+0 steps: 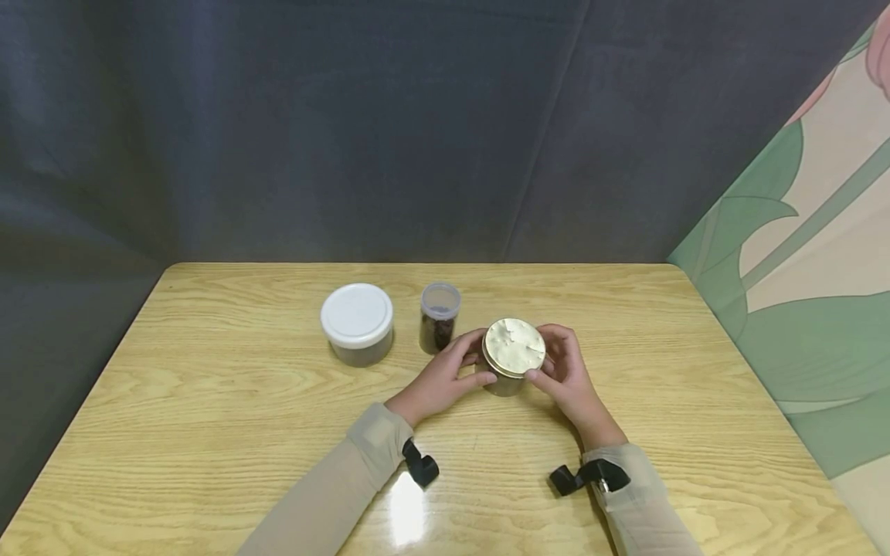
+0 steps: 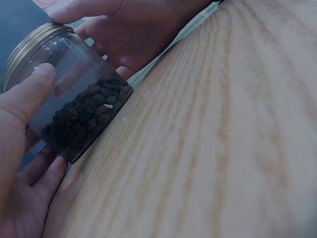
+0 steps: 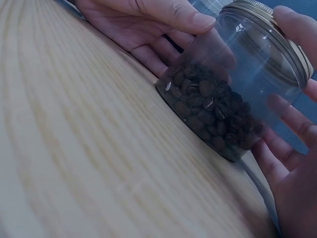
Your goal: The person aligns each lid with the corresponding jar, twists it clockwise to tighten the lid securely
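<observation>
A clear jar [image 3: 213, 89] with a gold screw lid [image 1: 514, 347] stands upright on the wooden table, part filled with dark roasted coffee beans [image 2: 89, 111]. My left hand [image 1: 445, 377] holds it from the left, thumb on the front of its wall and fingers curled round the far side. From the right, my right hand [image 1: 566, 376] grips the same jar, its thumb at the lid's rim and its fingers round the side. The gold lid's top looks crinkled and sits on the jar's mouth.
Just left of the jar is a slim clear container [image 1: 439, 318] with dark contents and a translucent lid. Farther left stands a wider tub [image 1: 358, 316] with a white lid. A dark cloth [image 1: 389, 139] hangs behind the table [image 1: 208, 401], and a floral-patterned surface [image 1: 813, 309] borders its right.
</observation>
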`<state>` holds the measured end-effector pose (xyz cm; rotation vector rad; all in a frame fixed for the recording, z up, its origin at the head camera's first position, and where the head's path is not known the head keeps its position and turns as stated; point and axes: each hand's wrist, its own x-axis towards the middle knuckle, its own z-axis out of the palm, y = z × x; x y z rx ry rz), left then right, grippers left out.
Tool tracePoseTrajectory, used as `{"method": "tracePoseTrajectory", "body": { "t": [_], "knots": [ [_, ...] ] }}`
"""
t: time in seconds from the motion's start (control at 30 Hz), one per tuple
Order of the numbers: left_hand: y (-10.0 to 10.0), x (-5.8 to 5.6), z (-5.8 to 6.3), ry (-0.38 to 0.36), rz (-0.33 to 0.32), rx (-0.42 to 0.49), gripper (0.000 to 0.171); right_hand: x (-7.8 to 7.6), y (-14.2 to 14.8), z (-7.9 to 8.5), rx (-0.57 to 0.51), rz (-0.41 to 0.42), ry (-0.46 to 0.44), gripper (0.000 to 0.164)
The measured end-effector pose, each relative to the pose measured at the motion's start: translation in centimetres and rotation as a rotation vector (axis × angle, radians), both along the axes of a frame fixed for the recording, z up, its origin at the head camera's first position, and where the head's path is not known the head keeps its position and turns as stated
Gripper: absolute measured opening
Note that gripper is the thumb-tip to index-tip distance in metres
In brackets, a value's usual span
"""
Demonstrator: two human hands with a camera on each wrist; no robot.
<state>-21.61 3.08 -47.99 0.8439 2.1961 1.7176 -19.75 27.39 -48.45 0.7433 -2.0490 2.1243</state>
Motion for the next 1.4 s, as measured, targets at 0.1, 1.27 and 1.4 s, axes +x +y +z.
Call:
{"method": "tracePoseTrajectory", "body": {
  "t": [0.1,1.27,1.4],
  "knots": [
    [-0.02,0.03,-0.01,0.007,0.002,-0.003,0.071,0.03,0.04,0.05,0.019,0.006,-0.003,0.065],
    [-0.03,-0.05,-0.07,0.015,-0.007,0.002,0.071,-0.1,-0.06,0.19,-0.02,0.027,0.021,0.064],
    [-0.03,-0.09,-0.1,0.009,-0.008,-0.002,0.071,-0.06,0.02,0.19,-0.005,0.02,0.009,0.064]
  ]
}}
